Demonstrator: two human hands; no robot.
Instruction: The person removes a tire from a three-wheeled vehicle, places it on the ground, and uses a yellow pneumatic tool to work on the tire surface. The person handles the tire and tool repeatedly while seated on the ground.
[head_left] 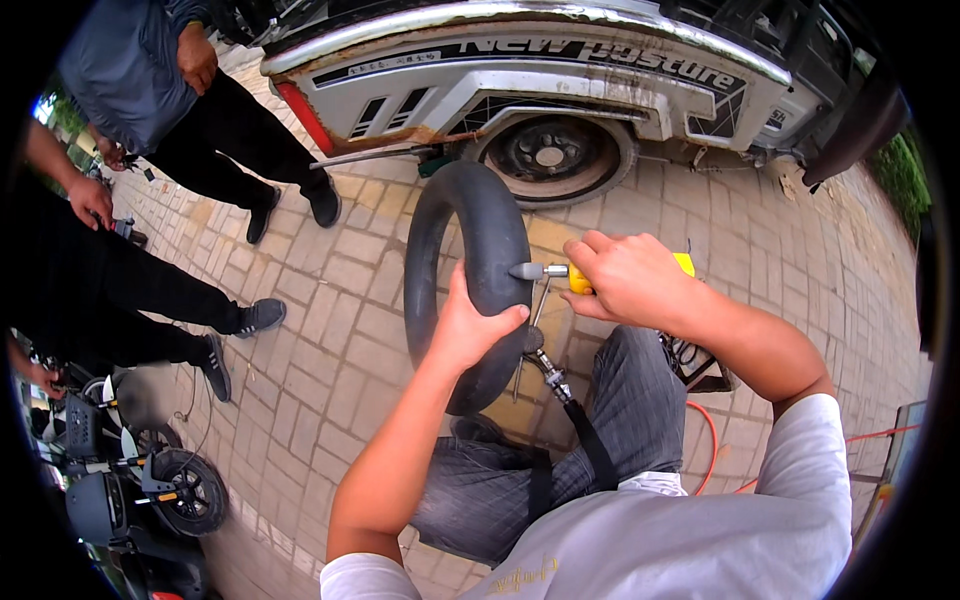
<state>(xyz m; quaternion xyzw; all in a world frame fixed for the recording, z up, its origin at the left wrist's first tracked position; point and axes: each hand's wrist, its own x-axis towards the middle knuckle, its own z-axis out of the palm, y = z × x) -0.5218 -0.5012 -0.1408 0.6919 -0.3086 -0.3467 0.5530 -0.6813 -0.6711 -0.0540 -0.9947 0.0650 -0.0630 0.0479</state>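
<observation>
An inflated black inner tube (500,225) stands upright in front of me. My left hand (465,330) grips its near side, thumb on the outer face and fingers through the ring. My right hand (632,280) is closed around a yellow power tool (684,264). The tool's grey conical grinding tip (526,271) touches the tube's outer wall, just above my left thumb. My right palm hides most of the tool's body. Below the tip, a metal fitting (550,373) joined to a black strap (590,445) lies beside the tube, over my knees.
A white, rusted vehicle side (655,85) with a wheel (550,157) stands ahead. A metal bar (375,154) extends left from it. Two people (225,150) stand at left, near parked scooters (180,490). An orange hose (712,430) curves over the brick paving at right.
</observation>
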